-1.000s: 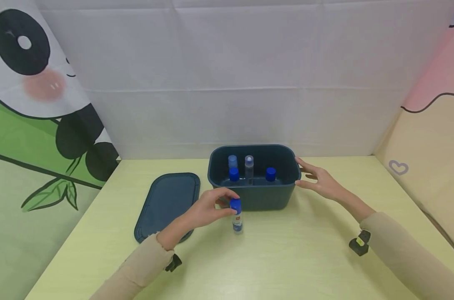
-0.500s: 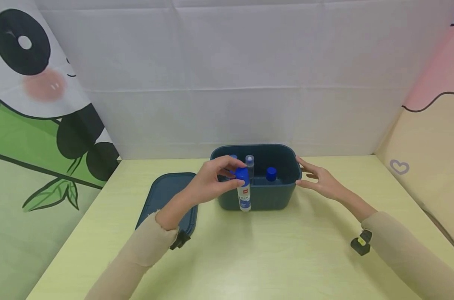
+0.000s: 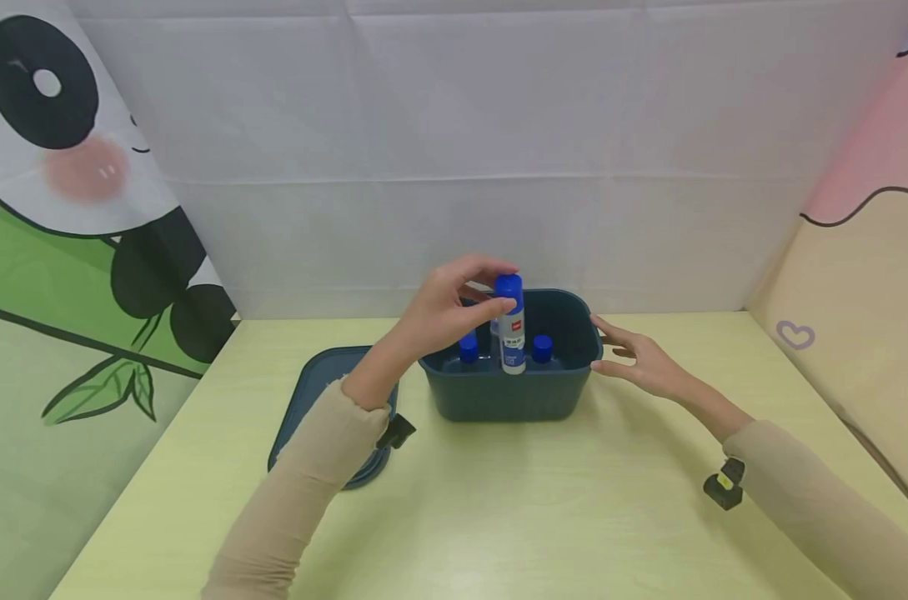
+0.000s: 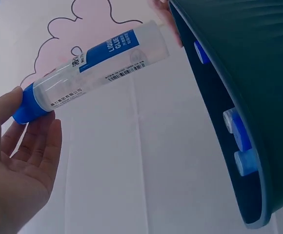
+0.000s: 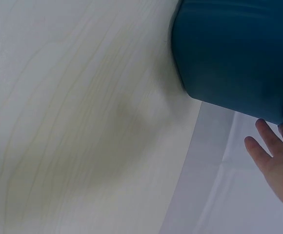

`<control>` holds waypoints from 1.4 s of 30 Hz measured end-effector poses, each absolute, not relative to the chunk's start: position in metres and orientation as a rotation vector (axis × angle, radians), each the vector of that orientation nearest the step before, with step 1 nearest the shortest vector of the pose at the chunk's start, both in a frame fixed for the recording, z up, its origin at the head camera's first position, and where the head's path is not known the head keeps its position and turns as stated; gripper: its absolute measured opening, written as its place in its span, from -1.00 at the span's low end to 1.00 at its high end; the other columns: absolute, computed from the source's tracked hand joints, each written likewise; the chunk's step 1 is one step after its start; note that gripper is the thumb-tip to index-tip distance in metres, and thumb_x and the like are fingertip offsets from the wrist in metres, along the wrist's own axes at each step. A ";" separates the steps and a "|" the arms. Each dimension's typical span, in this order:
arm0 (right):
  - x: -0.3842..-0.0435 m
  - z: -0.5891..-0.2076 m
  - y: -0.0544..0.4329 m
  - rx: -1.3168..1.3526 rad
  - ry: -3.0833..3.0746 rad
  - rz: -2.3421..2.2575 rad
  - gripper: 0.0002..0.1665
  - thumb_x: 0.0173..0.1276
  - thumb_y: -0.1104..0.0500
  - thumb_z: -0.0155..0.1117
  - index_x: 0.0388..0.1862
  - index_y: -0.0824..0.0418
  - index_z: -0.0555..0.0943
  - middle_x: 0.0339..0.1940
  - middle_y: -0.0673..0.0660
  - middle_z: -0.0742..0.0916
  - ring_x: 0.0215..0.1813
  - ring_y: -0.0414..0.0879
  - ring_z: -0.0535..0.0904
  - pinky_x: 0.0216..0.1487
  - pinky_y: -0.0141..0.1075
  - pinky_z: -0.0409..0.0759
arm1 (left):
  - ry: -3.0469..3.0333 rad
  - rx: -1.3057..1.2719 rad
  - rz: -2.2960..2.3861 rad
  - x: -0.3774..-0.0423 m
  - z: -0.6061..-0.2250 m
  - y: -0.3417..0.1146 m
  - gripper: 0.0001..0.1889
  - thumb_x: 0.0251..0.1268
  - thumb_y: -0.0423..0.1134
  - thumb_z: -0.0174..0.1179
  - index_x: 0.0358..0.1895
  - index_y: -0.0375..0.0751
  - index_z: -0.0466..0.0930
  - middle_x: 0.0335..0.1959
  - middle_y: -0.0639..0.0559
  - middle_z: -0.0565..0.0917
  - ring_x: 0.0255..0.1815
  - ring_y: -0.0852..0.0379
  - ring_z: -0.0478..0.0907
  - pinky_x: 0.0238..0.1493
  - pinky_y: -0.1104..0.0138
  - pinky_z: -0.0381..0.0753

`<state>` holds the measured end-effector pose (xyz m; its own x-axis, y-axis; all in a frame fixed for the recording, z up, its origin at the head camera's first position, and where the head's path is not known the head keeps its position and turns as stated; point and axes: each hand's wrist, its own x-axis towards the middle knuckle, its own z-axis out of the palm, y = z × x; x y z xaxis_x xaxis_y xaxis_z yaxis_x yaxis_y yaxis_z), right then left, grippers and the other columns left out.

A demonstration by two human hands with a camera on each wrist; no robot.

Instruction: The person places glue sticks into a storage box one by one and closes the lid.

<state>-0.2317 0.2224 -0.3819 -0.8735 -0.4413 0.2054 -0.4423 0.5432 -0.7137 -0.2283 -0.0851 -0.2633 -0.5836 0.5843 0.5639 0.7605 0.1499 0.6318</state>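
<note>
My left hand [image 3: 446, 312] pinches a clear liquid glue bottle [image 3: 514, 342] by its blue cap between thumb and fingertips. In the head view the bottle is upright, base down, and overlaps the opening of a dark teal bin [image 3: 509, 398]. The left wrist view shows its printed blue label [image 4: 112, 48] and the base pointing toward the bin's mouth. Inside the bin stand several more bottles, among them one with a blue cap [image 3: 542, 348] and one with a light blue cap [image 4: 246, 162]. My right hand [image 3: 644, 362] touches the bin's right end near the rim, fingers extended.
A dark teal lid [image 3: 328, 379] lies flat on the table [image 3: 574, 517] left of the bin, partly covered by my left forearm. Behind the bin hangs a white cloth [image 3: 499, 167]. Cartoon-printed panels [image 3: 138, 250] flank the table.
My left hand has lifted the glue bottle from the table in front of the bin, carrying it up, forward and slightly right over the bin. My right hand stays at the bin's right end.
</note>
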 end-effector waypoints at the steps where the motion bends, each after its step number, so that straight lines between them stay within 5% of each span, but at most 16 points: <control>1: -0.232 -0.382 0.222 0.791 -2.759 1.279 -0.16 0.28 0.17 0.18 0.43 0.25 0.00 0.39 0.34 0.18 0.28 0.28 0.26 0.21 0.12 0.24 | -2.245 -1.316 -1.408 -0.233 -0.265 -0.084 -0.66 0.16 -0.38 0.20 0.03 -0.34 0.50 -0.12 -0.11 0.58 -0.16 0.10 0.55 -0.18 0.36 0.59; 14: -0.231 -0.386 0.224 0.782 -2.750 1.276 -0.18 0.30 0.14 0.16 0.43 0.24 0.00 0.39 0.33 0.18 0.27 0.28 0.26 0.19 0.14 0.25 | -2.543 -1.085 -1.362 -0.275 -0.313 -0.080 -0.66 0.13 -0.27 0.25 0.00 -0.26 0.55 -0.12 -0.05 0.57 -0.14 0.10 0.53 -0.14 0.34 0.57; 42: -0.230 -0.389 0.225 0.805 -2.725 1.287 -0.18 0.30 0.18 0.15 0.44 0.22 -0.01 0.40 0.32 0.16 0.27 0.30 0.26 0.18 0.14 0.26 | -2.893 -1.014 -1.115 -0.289 -0.354 -0.070 -0.69 0.08 -0.26 0.29 -0.06 -0.19 0.59 -0.13 -0.03 0.60 -0.16 0.13 0.59 -0.20 0.40 0.56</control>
<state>-0.2300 0.2248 -0.3887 -0.8666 -0.4417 0.2322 -0.4598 0.5263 -0.7153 -0.2889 -0.0703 -0.3537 -0.8001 0.5906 0.1048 0.5082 0.5747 0.6414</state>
